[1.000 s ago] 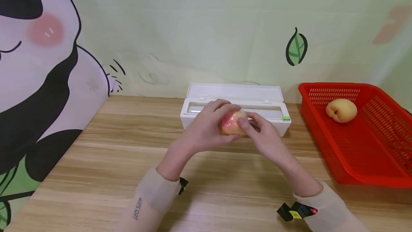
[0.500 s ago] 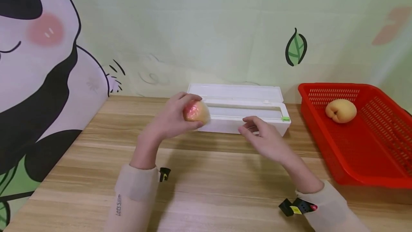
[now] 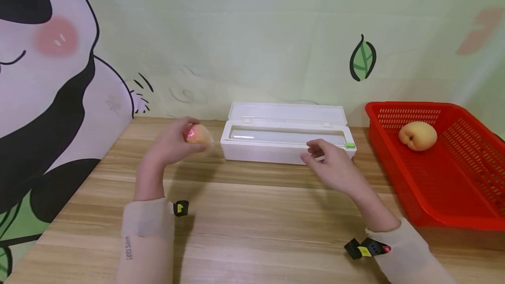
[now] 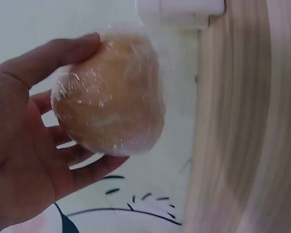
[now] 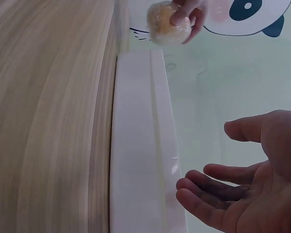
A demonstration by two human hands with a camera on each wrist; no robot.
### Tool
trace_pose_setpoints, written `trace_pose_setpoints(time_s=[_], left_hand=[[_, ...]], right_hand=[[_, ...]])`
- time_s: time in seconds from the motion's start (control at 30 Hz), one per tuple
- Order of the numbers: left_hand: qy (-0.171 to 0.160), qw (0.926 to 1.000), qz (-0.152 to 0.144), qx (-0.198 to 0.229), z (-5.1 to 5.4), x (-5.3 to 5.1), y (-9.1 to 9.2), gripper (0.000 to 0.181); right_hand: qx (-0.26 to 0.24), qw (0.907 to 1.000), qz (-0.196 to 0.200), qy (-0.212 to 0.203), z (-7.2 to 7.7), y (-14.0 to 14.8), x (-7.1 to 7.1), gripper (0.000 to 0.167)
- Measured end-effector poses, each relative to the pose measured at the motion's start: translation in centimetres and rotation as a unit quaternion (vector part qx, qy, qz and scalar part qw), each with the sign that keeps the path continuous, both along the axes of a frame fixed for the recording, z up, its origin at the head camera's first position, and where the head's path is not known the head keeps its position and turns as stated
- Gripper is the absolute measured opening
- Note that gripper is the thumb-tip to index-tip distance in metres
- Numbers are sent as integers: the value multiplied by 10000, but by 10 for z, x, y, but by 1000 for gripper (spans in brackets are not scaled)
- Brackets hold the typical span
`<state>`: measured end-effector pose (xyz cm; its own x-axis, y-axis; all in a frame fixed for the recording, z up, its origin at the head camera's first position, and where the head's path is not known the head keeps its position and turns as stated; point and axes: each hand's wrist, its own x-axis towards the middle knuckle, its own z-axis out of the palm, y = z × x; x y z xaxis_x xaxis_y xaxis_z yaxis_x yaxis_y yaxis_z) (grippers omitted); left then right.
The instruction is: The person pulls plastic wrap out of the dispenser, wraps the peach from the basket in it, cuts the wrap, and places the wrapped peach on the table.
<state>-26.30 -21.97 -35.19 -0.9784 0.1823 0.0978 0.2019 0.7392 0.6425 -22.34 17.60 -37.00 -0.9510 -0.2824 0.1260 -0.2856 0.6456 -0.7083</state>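
Observation:
In the head view my left hand [image 3: 170,141] holds a pink-and-yellow peach [image 3: 198,135] above the table, left of a white box. Clear plastic film wraps the peach [image 4: 111,92], its creases shining in the left wrist view; thumb and fingers grip it from one side. My right hand [image 3: 333,165] hovers just in front of the right part of the white cling film dispenser [image 3: 268,154], fingers loosely bent and holding nothing. The dispenser's lid [image 3: 288,113] stands raised at the back, and a small green piece [image 3: 350,145] sits at its right end.
A red plastic basket [image 3: 424,211] stands on the right of the wooden table [image 3: 252,231]. Inside it, near the back, lies a yellow peach [image 3: 418,136]. A pale cloth backdrop [image 3: 284,47] with a panda drawing rises behind the table's far edge.
Both hands were on the wrapped peach a second ago. The right hand has let go and stayed near the dispenser, while the left has carried the peach leftward.

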Motion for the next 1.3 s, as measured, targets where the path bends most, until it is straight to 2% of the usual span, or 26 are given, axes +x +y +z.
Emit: trace_pose_setpoints(time_s=[0.1,0.27,0.4,0.47,0.53,0.63,0.77,0.83,1.07,1.3], left_hand=[[-270,9987,415,-73,-3,2,-16,73],[-332,9946,984,-19,-13,1,-38,80],[-435,9862,1567,300,-20,-1,-51,96],[-615,9794,1861,485,-22,-1,-56,102],[-759,9739,2062,572,-24,1,-61,101],[-757,9685,2305,560,-27,1,-66,98],[-330,9657,2543,408,-33,-2,-70,93],[-225,9640,2631,322,-37,-4,-71,91],[-401,9628,2671,37,-48,-6,-71,88],[-523,9635,2588,-449,-42,-7,-65,95]], right_hand=[[80,10000,-20,31,-1,2,-2,50],[224,9996,-37,152,-2,6,-4,47],[288,9994,-73,167,-4,7,-5,47],[297,9994,-99,156,-4,8,-5,48],[296,9994,-128,143,-4,9,-6,48],[300,9993,-153,135,-3,10,-6,48],[305,9993,-164,124,-2,10,-6,48],[310,9993,-178,123,-2,11,-6,48],[315,9992,-225,123,0,12,-5,48],[355,9989,-297,119,2,15,-6,52]])
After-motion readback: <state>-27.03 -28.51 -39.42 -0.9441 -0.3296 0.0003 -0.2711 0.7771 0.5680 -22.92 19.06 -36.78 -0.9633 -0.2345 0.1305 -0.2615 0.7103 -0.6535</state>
